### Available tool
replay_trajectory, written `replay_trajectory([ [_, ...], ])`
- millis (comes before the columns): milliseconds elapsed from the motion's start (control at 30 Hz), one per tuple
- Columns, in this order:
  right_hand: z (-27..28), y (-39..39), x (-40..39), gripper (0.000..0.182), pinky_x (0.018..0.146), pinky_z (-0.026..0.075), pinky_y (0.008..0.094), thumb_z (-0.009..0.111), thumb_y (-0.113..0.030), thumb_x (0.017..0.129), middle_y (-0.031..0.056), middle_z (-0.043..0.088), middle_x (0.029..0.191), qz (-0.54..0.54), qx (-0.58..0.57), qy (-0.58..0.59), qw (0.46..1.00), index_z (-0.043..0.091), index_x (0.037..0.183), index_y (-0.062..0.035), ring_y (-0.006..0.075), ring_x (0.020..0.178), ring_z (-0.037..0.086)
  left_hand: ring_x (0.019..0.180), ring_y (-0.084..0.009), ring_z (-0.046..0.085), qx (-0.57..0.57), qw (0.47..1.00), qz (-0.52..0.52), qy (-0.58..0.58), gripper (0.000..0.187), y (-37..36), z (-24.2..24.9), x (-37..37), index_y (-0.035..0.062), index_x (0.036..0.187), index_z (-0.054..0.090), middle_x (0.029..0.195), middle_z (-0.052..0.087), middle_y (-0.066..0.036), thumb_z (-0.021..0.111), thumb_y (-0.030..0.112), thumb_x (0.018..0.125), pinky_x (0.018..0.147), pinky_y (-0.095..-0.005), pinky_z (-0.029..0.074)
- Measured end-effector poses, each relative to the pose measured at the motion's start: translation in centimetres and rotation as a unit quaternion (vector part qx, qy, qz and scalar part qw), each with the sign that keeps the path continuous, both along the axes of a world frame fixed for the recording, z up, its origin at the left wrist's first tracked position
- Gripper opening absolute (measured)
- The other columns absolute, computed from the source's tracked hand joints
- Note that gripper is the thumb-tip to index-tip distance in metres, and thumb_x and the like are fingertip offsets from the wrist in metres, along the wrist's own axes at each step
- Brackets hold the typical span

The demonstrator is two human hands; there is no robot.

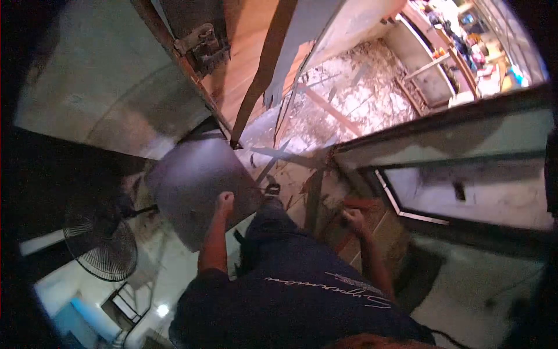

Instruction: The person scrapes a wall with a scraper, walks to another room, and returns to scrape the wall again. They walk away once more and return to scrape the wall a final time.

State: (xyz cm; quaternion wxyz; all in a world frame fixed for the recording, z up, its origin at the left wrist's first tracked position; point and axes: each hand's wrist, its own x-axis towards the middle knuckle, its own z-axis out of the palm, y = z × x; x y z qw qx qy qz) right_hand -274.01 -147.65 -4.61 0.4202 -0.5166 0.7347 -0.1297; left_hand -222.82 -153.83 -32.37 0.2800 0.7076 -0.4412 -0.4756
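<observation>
My left hand (pixel 225 201) is closed in front of a large dark flat panel (pixel 200 186), and nothing shows in it. To the right, my right hand (pixel 353 218) has its fingers curled beside a reddish-brown piece (pixel 360 203). Dim light hides what the fingers hold, if anything. Between the two hands, a foot (pixel 272 189) is on the littered floor.
A fan (pixel 102 247) stands at the left. Tall wooden boards (pixel 264 75) lean at the top centre. Broken strips and debris (pixel 354 93) cover the floor beyond. A dark-framed panel (pixel 465 186) is at the right, with cluttered items at the upper right.
</observation>
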Motion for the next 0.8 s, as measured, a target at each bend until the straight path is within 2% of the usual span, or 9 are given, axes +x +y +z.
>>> replay_trajectory([
  [200, 2.6, -8.7, -3.9, 0.036, 0.06, 0.046, 0.0309, 0.055, -0.028, 0.09, 0.0063, 0.062, 0.069, -0.112, 0.022, -0.11, 0.987, 0.064, 0.08, 0.0059, 0.0137, 0.065, 0.058, 0.069, -0.0146, 0.056, -0.08, 0.995, -0.028, 0.05, 0.02, -11.6, 8.9, -7.7, 0.0027, 0.087, 0.066, 0.074, 0.061, -0.008, 0.06, 0.02, 0.08, 0.065, -0.032, 0.047],
  [333, 6.1, -17.0, -1.2, 0.035, 0.058, 0.045, 0.0293, 0.054, -0.026, 0.091, 0.0051, 0.062, 0.069, -0.012, 0.017, -0.153, 0.988, 0.064, 0.077, 0.0039, 0.0128, 0.062, 0.058, 0.067, -0.0142, 0.055, -0.116, 0.985, -0.037, 0.124, 0.019, -17.7, 16.7, -11.6, 0.0008, 0.084, 0.065, 0.073, 0.061, -0.005, 0.06, 0.019, 0.081, 0.064, -0.031, 0.046],
  [400, 5.1, -20.4, -0.1, 0.034, 0.057, 0.045, 0.0279, 0.053, -0.026, 0.093, 0.0045, 0.063, 0.07, -0.021, 0.052, -0.258, 0.965, 0.064, 0.078, 0.0022, 0.0123, 0.062, 0.057, 0.069, -0.0152, 0.057, -0.124, 0.986, -0.063, 0.096, 0.021, -19.6, 15.9, -12.9, -0.0008, 0.084, 0.065, 0.074, 0.063, -0.005, 0.061, 0.019, 0.083, 0.066, -0.0314, 0.047],
  [433, 5.9, -22.7, 1.9, 0.034, 0.055, 0.043, 0.0279, 0.053, -0.028, 0.093, 0.004, 0.061, 0.07, -0.004, 0.046, -0.275, 0.96, 0.064, 0.081, 0.0022, 0.0121, 0.061, 0.055, 0.073, -0.015, 0.058, -0.112, 0.982, -0.071, 0.132, 0.021, -20.5, 19.3, -13.5, -0.0001, 0.084, 0.066, 0.077, 0.064, -0.006, 0.061, 0.02, 0.084, 0.069, -0.0312, 0.048],
  [500, 5.1, -27.1, 3.3, 0.036, 0.054, 0.042, 0.0286, 0.051, -0.029, 0.094, 0.0031, 0.059, 0.069, 0.171, 0.04, -0.182, 0.967, 0.064, 0.084, 0.0025, 0.0115, 0.061, 0.053, 0.087, -0.0192, 0.06, -0.061, 0.911, -0.015, 0.407, 0.026, -19.5, 22.7, -15.6, 0.0022, 0.093, 0.065, 0.091, 0.064, -0.009, 0.061, 0.027, 0.086, 0.081, -0.0327, 0.047],
  [567, 5.5, -31.3, 6.4, 0.039, 0.055, 0.041, 0.0276, 0.049, -0.031, 0.095, 0.0028, 0.057, 0.068, 0.239, 0.097, -0.272, 0.927, 0.063, 0.084, 0.0035, 0.011, 0.06, 0.051, 0.091, -0.02, 0.059, -0.182, 0.905, 0.023, 0.383, 0.027, -20.0, 23.3, -16.1, 0.0036, 0.098, 0.065, 0.096, 0.064, -0.011, 0.061, 0.027, 0.087, 0.085, -0.0336, 0.046],
  [600, 7.0, -33.6, 8.6, 0.041, 0.056, 0.042, 0.0269, 0.048, -0.033, 0.096, 0.0032, 0.056, 0.068, 0.299, 0.136, -0.292, 0.898, 0.063, 0.084, 0.0043, 0.011, 0.06, 0.05, 0.085, -0.0166, 0.058, -0.239, 0.962, 0.028, 0.131, 0.021, -20.4, 24.2, -17.0, 0.0036, 0.095, 0.066, 0.09, 0.065, -0.009, 0.062, 0.022, 0.086, 0.08, -0.0328, 0.047],
  [700, 4.1, -41.3, 11.7, 0.039, 0.06, 0.046, 0.0267, 0.05, -0.032, 0.094, 0.0079, 0.06, 0.073, 0.497, 0.19, -0.353, 0.77, 0.062, 0.093, 0.0061, 0.0137, 0.065, 0.056, 0.092, -0.0206, 0.062, -0.146, 0.984, 0.102, 0.0, 0.033, -17.9, 31.8, -16.4, 0.0029, 0.095, 0.065, 0.095, 0.066, -0.011, 0.061, 0.034, 0.086, 0.083, -0.036, 0.047],
  [800, 4.5, -43.5, 13.5, 0.036, 0.062, 0.047, 0.0279, 0.052, -0.028, 0.093, 0.0082, 0.063, 0.076, 0.631, 0.225, -0.276, 0.689, 0.065, 0.091, 0.0053, 0.014, 0.067, 0.057, 0.084, -0.0188, 0.064, -0.185, 0.954, 0.237, 0.023, 0.028, -11.6, 33.9, -20.9, 0.0025, 0.092, 0.065, 0.087, 0.066, -0.011, 0.064, 0.03, 0.084, 0.077, -0.035, 0.049],
])
